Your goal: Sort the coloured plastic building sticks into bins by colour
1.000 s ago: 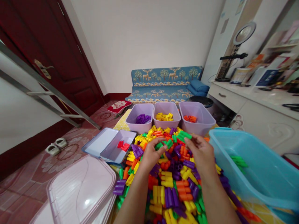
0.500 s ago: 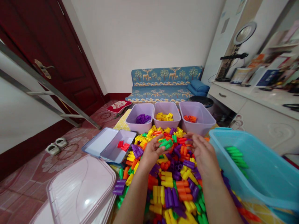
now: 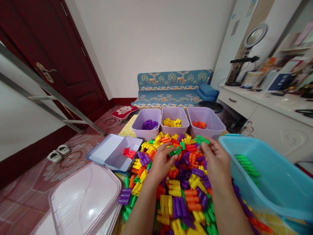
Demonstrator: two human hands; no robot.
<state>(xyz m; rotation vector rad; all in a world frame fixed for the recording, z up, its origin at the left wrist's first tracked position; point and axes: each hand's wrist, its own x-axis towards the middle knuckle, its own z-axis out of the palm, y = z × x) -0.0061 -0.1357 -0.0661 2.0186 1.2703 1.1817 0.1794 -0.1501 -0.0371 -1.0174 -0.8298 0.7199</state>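
Note:
My right hand pinches a green tube-shaped plastic block, raised above the pile near the orange blocks' bin. Over the middle of the pile, my left hand has its thumb and fingers curved and apart. Just beyond its fingertips are other green blocks; whether it touches them I cannot tell. The heap of joined-tube blocks below, in yellow, purple, orange, red and green, includes a yellow block and a purple block. To the right, a blue tub holds several green blocks.
Along the back stand three lilac bins with purple, yellow and orange blocks. A shallow tray with red blocks lies left, beside stacked lids. Beyond are a sofa, a ladder and a dresser.
A green block that was at my left hand's fingertips appears to be in my right hand now. My right hand, empty before, has closed its fingers on it.

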